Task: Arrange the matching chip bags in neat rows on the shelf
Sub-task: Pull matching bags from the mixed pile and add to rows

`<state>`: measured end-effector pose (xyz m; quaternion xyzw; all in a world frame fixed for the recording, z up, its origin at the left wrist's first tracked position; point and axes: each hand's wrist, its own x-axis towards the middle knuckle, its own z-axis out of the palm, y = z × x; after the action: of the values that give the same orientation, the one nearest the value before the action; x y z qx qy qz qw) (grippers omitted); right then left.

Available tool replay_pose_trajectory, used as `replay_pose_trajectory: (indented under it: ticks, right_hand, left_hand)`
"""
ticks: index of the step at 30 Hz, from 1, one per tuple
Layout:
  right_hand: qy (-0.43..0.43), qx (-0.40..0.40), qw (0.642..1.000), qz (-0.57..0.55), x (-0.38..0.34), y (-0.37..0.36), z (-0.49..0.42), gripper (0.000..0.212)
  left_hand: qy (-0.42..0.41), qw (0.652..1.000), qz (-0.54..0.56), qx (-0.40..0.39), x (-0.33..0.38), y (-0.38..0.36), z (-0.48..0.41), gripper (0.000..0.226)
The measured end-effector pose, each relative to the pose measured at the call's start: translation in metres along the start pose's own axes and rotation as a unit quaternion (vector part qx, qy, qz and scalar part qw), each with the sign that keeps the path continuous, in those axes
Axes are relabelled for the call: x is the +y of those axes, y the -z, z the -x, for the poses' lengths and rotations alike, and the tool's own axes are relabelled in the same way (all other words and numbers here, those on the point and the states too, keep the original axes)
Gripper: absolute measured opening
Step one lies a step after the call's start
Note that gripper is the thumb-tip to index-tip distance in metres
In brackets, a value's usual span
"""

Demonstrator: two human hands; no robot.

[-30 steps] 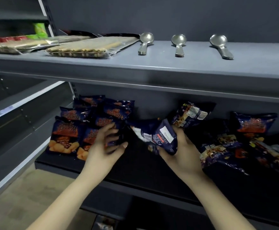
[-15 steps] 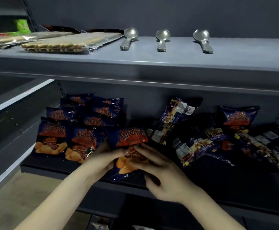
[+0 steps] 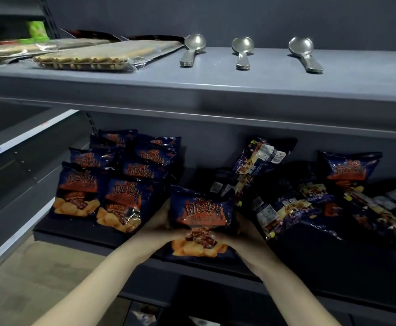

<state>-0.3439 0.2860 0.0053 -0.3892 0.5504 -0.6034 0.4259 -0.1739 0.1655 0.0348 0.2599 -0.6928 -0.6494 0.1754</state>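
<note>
At the front edge of the dark lower shelf (image 3: 333,262), a blue-and-orange chip bag (image 3: 200,215) stands face-forward between two hands. Gripping its left side is the left hand (image 3: 160,225), and the right hand (image 3: 245,234) grips its right side; thumbs rest on the front, other fingers are hidden behind. Just left, matching bags (image 3: 121,177) stand in tidy rows. To the right, a jumbled heap (image 3: 298,205) of bags lies flat. Three metal spoons (image 3: 242,52) and wrapped snack packs (image 3: 91,58) lie on the grey upper shelf (image 3: 215,81).
</note>
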Motion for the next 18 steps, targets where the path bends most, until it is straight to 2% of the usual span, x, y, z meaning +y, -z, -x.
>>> replay_pose_trajectory:
  ticks: [3, 5, 7, 9, 11, 13, 16, 18]
  right_hand:
    - [0.002, 0.055, 0.998, -0.013, -0.005, 0.009, -0.014, 0.062]
    - [0.021, 0.106, 0.994, -0.006, -0.020, 0.020, -0.033, 0.076]
    - [0.032, 0.144, 0.989, 0.009, -0.037, 0.031, -0.059, 0.079]
    - [0.031, 0.145, 0.989, -0.004, -0.051, 0.034, -0.085, 0.064]
    - [0.021, 0.126, 0.992, -0.024, -0.057, 0.029, -0.108, 0.054]
    - [-0.005, 0.114, 0.993, -0.030, -0.055, 0.013, -0.124, 0.049]
    - [-0.033, 0.101, 0.993, -0.060, -0.042, -0.009, -0.143, 0.044]
    - [-0.035, 0.101, 0.992, -0.071, -0.035, -0.016, -0.152, 0.049]
  left_hand:
    - [-0.011, 0.998, -0.022, 0.060, -0.005, -0.001, -0.015, 0.076]
    - [-0.014, 0.994, -0.044, 0.096, -0.010, -0.002, -0.024, 0.080]
    - [-0.023, 0.987, -0.125, 0.098, -0.018, -0.005, -0.029, 0.083]
    - [-0.038, 0.953, -0.292, 0.065, -0.030, -0.008, -0.032, 0.079]
    - [-0.066, 0.883, -0.465, 0.010, -0.042, -0.010, -0.036, 0.072]
    - [-0.081, 0.831, -0.550, -0.018, -0.051, -0.009, -0.040, 0.074]
    - [-0.085, 0.829, -0.552, -0.024, -0.062, -0.006, -0.044, 0.062]
    - [-0.097, 0.828, -0.553, -0.020, -0.066, -0.004, -0.045, 0.057]
